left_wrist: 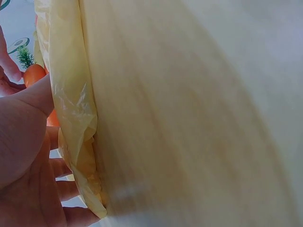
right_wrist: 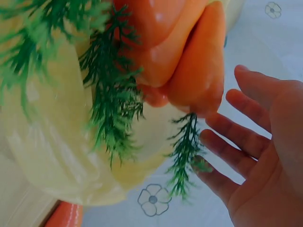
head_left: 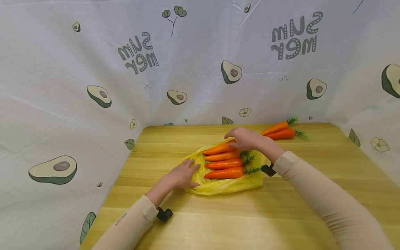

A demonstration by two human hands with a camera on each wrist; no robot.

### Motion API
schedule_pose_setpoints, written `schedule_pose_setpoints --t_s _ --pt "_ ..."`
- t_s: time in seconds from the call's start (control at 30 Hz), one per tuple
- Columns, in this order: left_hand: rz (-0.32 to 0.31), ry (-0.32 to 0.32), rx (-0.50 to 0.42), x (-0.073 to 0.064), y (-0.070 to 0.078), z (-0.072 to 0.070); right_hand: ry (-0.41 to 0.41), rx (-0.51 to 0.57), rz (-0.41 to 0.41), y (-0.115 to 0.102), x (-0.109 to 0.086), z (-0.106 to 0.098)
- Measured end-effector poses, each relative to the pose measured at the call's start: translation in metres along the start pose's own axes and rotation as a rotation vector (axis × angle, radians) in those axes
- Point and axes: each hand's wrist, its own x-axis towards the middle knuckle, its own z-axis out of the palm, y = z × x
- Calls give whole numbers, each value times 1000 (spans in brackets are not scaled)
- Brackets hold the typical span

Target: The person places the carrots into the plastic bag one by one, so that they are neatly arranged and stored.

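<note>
Several orange carrots with green tops lie side by side in an opened yellow plastic bag. At the bag's left end my left hand has its fingers spread and touches the plastic. The left wrist view shows the straight fingers of that hand along the bag's edge. Over the farthest carrot in the bag is my right hand, its fingers loosely extended. In the right wrist view, those fingertips are at the leafy end of an orange carrot; contact is hard to judge.
Two more carrots lie on the wooden table at its back right, beyond the right forearm. A white cloth printed with avocados hangs behind the table and along its sides. Each wrist carries a small black camera.
</note>
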Motion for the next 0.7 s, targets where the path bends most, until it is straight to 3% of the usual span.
schedule_pose_setpoints --t_s 0.7 --pt "0 0 -5 1 -1 2 148 39 117 56 -36 -19"
